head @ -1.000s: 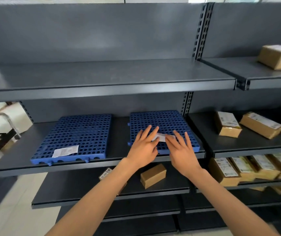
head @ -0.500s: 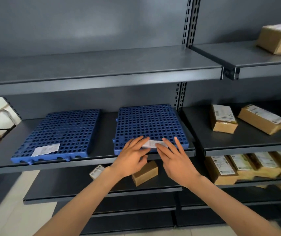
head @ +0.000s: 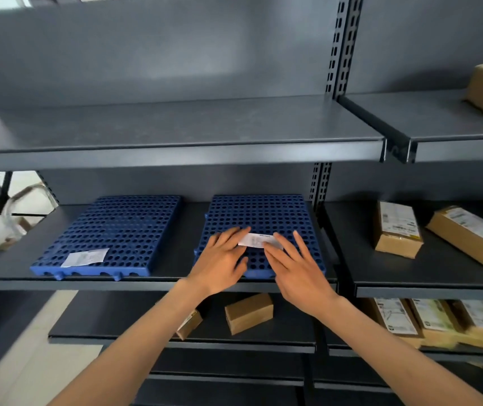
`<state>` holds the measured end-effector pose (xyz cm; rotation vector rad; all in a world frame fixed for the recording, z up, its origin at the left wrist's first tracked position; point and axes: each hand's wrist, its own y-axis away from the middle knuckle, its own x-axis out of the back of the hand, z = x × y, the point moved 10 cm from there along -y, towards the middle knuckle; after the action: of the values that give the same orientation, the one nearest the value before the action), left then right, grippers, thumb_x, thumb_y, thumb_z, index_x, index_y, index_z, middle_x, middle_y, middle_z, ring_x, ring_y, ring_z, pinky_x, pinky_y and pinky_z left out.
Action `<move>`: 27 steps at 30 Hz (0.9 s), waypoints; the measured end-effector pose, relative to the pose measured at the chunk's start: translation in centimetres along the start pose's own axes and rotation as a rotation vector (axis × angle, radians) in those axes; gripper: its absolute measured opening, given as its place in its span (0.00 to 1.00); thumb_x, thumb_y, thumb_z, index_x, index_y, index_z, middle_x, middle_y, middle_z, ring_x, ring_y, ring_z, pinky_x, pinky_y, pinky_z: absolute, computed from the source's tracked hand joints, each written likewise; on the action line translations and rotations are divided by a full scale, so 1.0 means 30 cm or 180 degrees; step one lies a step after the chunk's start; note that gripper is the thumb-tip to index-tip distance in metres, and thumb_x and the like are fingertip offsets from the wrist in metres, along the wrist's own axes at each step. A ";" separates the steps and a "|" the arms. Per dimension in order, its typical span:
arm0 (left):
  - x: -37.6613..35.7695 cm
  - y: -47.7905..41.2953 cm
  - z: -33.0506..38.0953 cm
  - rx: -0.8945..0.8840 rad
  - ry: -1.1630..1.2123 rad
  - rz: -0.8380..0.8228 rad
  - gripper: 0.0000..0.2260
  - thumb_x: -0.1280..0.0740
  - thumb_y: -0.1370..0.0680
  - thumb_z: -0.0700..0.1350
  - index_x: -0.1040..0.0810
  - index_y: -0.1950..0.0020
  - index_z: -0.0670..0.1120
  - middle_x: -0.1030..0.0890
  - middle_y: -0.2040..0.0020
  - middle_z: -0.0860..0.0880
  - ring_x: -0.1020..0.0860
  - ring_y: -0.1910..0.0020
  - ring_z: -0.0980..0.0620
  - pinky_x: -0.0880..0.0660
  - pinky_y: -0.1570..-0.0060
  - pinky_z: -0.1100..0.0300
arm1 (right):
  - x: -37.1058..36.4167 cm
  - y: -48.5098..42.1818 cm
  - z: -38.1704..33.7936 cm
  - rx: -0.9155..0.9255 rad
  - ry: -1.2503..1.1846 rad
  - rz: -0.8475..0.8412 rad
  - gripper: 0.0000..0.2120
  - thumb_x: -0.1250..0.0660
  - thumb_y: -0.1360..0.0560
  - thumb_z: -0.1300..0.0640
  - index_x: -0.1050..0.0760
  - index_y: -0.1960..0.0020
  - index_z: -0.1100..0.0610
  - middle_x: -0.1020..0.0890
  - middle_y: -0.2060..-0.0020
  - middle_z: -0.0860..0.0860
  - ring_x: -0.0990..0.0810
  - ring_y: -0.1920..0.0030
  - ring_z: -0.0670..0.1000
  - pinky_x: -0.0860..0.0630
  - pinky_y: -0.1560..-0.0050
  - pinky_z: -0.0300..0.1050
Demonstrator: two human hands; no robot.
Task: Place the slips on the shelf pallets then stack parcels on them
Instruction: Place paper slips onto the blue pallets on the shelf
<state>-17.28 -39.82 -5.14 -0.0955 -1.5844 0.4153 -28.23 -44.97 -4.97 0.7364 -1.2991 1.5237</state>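
Left pallet (head: 111,232): slip (head: 85,257) lies flat at its near-left corner, probably kept near the front so it stays readable once boxes go on; the rest of the grid is bare. A narrow strip of shelf (head: 189,230) separates it from the right pallet (head: 263,212). Left hand (head: 219,259): fingers straight and spread, gripping nothing, tips on the left end of the second slip (head: 259,240). That slip lies in the pallet's near half. Right hand (head: 301,269): flat too, fingers over the slip's right end, nothing held. The two-hand press looks meant to square the thin paper on the holed surface. Both pallet fronts sit close to the shelf lip, so there's little overhang margin. The upper shelf (head: 176,153) caps stack height. Parcels (head: 397,230) wait in the right bay, past the upright (head: 319,183), well apart.
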 end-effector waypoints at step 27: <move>-0.113 0.055 -0.016 0.0175 0.0582 -0.0597 0.21 0.46 0.16 0.54 0.33 0.24 0.51 0.36 0.23 0.53 0.42 0.23 0.55 0.50 0.23 0.54 | -0.141 0.036 0.067 -0.0119 -0.1669 -0.0192 0.25 0.43 0.22 0.44 0.30 0.29 0.52 0.31 0.28 0.45 0.40 0.27 0.44 0.38 0.27 0.47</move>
<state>-16.91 -39.26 -8.89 0.0560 -1.3867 0.2946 -28.04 -48.06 -8.65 1.1920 -1.6621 1.2966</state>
